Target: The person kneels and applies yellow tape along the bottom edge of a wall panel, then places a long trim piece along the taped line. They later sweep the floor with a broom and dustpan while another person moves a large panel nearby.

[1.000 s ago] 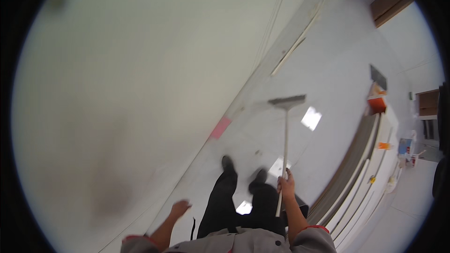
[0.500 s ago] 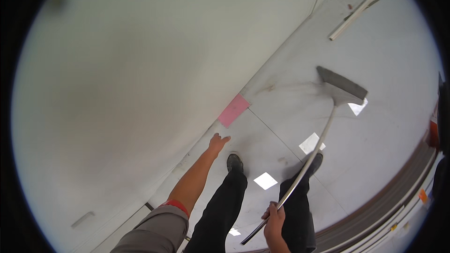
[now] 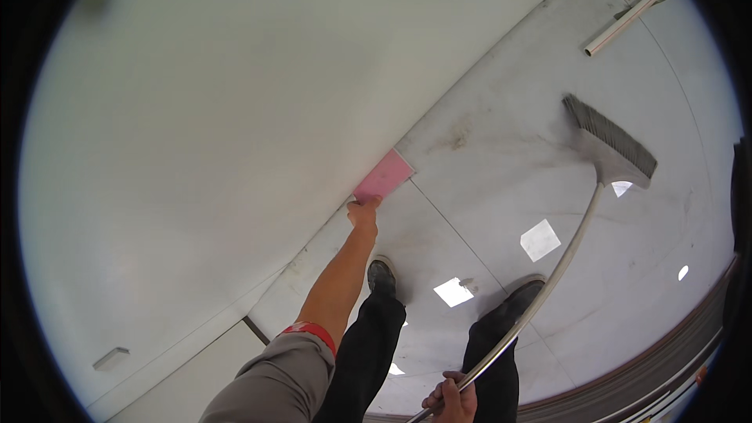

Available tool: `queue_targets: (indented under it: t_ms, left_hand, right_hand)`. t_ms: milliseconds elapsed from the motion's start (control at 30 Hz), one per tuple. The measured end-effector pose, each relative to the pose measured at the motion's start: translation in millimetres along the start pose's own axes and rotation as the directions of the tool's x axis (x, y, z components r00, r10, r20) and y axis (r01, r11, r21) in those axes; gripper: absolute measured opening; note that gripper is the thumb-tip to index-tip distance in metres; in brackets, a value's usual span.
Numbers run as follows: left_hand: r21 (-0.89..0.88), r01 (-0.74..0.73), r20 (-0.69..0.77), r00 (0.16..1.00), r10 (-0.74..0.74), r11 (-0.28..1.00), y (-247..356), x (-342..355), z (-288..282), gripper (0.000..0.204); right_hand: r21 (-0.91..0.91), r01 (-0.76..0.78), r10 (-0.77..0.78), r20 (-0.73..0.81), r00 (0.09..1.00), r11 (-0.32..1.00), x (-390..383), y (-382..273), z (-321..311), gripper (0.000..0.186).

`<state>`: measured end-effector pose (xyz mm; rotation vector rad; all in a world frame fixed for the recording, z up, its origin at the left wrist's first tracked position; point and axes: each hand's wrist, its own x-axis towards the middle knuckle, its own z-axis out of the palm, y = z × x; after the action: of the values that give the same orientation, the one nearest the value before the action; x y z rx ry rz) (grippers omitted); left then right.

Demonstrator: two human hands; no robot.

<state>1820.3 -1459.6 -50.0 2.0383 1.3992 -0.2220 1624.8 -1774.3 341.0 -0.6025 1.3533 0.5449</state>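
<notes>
A pink rectangular sheet (image 3: 385, 175) lies on the floor along the base of the white wall. My left hand (image 3: 363, 213) reaches down to its near end, thumb and fingers closed on the edge there. In my right hand (image 3: 452, 398), low in the view, is the metal handle of a broom (image 3: 565, 262), with the fingers wrapped round it. The broom stretches away to the right; its grey bristled head (image 3: 615, 141) rests on its side out on the floor, bristles pointing away from me.
The white wall (image 3: 235, 110) fills the left side, with a small handle-like piece (image 3: 110, 358) low on it. A long pale strip (image 3: 627, 17) lies on the pale floor (image 3: 486, 157) at the far right. Dark ridged edging (image 3: 619, 366) curves along the lower right. My shoes stand between my hands.
My left hand has moved forward from just short of the pink sheet and closed on its near end. The broom head has shifted right and turned, showing its bristles.
</notes>
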Motion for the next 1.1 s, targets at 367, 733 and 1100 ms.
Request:
queue_targets:
  t_ms: [367,733,1100]
  left_hand:
    - [0.412,-0.890,0.442,0.382,0.812,0.195,77,-105,12,0.046]
    - [0.272,-0.903,0.720,-0.038,0.692,-0.332,104,-64,35,0.032]
    - [0.194,-0.935,0.757,-0.051,0.652,-0.298,108,-56,35,0.029]
  right_hand:
    - [0.103,-0.039,0.040,-0.012,0.999,0.994,9,-10,9,0.020]
    - [0.066,0.002,0.000,-0.035,0.999,0.998,9,6,16,0.021]
    - [0.058,-0.016,0.018,-0.037,0.999,0.998,9,3,13,0.021]
